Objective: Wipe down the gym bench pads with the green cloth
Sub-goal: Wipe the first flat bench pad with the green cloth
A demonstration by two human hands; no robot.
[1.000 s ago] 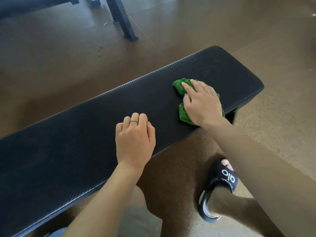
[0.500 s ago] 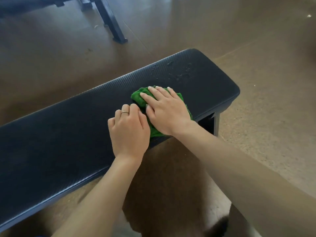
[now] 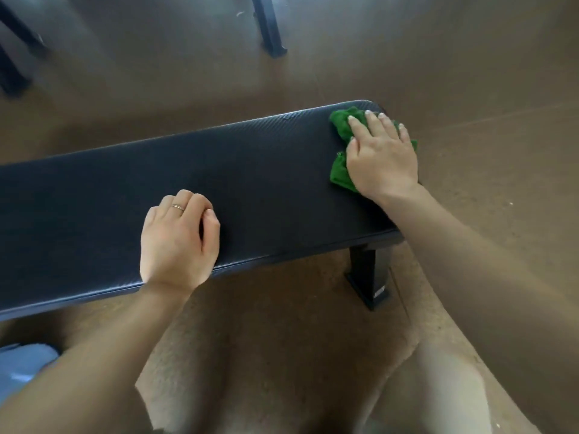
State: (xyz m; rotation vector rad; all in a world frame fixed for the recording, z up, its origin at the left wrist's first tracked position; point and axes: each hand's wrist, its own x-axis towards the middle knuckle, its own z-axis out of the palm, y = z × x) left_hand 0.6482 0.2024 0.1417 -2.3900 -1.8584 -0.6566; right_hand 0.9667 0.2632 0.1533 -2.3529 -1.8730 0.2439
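A long black gym bench pad [image 3: 266, 170] runs across the view from the left edge to the right. My right hand [image 3: 380, 151] lies flat on the crumpled green cloth [image 3: 341, 173] at the pad's right end, fingers spread and pressing it down. The cloth pokes out above and left of the hand; the rest is hidden under the palm. My left hand [image 3: 178, 242] rests on the pad near its front edge, fingers curled under, a thin ring on one finger, holding nothing.
The bench's black leg [image 3: 369, 277] stands under the right end. Brown floor surrounds the bench. Another black equipment leg [image 3: 269, 29] stands on the floor behind, and dark frame parts [image 3: 12, 57] sit at the far left. My knees fill the bottom.
My right hand slid the cloth from beside my left hand out to the pad's right end. The left hand stayed on the pad. The view shifted to look more steeply down.
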